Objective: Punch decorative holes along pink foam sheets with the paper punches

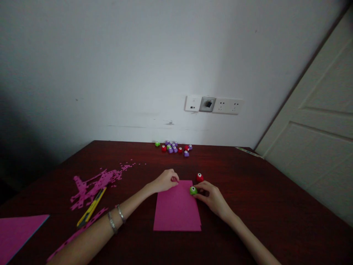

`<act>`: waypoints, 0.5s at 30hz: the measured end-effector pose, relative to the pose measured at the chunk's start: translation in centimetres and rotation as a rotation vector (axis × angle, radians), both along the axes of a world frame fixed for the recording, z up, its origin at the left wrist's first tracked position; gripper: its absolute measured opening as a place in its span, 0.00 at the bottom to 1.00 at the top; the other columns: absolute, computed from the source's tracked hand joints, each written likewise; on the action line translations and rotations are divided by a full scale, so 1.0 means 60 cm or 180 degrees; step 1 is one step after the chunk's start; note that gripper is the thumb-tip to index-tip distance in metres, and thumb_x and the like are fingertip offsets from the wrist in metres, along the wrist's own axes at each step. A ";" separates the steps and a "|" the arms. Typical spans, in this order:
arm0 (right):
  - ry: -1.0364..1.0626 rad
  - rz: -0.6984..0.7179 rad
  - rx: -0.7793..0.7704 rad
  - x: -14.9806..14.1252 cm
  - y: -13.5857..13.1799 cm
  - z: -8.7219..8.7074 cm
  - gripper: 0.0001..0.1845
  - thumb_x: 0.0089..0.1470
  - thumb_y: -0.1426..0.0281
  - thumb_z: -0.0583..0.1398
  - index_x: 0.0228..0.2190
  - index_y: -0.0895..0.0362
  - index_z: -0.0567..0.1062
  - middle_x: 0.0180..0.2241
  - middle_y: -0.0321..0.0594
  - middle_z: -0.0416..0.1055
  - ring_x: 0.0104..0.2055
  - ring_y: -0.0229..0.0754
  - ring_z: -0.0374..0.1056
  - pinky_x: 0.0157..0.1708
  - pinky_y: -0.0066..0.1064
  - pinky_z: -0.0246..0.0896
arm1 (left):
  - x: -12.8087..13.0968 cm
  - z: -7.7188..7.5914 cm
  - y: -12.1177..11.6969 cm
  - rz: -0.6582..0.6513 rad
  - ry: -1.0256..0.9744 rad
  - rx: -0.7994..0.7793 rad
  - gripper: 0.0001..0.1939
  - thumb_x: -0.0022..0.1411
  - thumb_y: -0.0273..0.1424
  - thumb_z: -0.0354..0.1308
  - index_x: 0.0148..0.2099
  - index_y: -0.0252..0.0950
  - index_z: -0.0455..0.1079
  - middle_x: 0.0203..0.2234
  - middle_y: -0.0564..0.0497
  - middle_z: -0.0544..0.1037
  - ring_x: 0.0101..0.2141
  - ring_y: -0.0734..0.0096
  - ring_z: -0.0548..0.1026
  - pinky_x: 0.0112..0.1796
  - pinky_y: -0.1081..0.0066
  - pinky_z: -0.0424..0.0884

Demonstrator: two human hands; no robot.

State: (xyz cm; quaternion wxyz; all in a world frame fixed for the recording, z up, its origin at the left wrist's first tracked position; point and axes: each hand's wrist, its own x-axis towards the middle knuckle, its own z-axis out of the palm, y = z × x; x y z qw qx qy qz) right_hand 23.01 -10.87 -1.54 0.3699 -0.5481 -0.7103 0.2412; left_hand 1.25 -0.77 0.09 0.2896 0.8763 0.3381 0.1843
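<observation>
A pink sheet of paper (178, 211) lies flat on the dark red-brown table. My left hand (166, 180) is over its far left corner, thumb and fingers curled together; whatever they hold, if anything, is too small to make out. At the sheet's right edge, my right hand (211, 197) grips a small green craft paper punch (193, 190) with a white eye-like top between thumb and fingers. Just behind that hand stands a red paper punch (199, 177) of the same kind, apart from the fingers.
Several purple, red and green punches (174, 149) cluster near the wall. To the left are pink paper scraps (103, 180), a yellow utility knife (91, 208) and a punched pink strip (79, 232). Another pink sheet (20, 235) lies at lower left. Sockets (227, 106) are on the wall.
</observation>
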 end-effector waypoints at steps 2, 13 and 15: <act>-0.0014 0.0010 -0.0022 0.001 0.002 -0.003 0.10 0.46 0.66 0.62 0.34 0.55 0.77 0.33 0.39 0.71 0.33 0.39 0.65 0.31 0.28 0.60 | 0.000 0.010 -0.010 -0.0117 0.0162 0.0411 0.09 0.54 0.31 0.56 0.37 0.34 0.73 0.36 0.46 0.71 0.39 0.67 0.69 0.41 0.68 0.65; -0.0096 0.0028 -0.0110 0.001 0.002 0.001 0.10 0.47 0.67 0.62 0.34 0.55 0.77 0.33 0.39 0.71 0.32 0.39 0.65 0.32 0.27 0.60 | 0.005 -0.013 -0.049 -0.1208 0.1502 0.0249 0.59 0.45 0.59 0.52 0.65 0.27 0.30 0.62 0.37 0.29 0.61 0.50 0.29 0.57 0.52 0.39; -0.0109 0.0046 -0.0148 0.002 0.002 0.001 0.10 0.47 0.67 0.62 0.34 0.54 0.77 0.33 0.39 0.71 0.33 0.39 0.65 0.32 0.27 0.60 | 0.004 -0.015 -0.047 -0.1241 0.1526 0.0249 0.59 0.46 0.59 0.51 0.65 0.27 0.29 0.62 0.38 0.29 0.61 0.50 0.29 0.58 0.52 0.38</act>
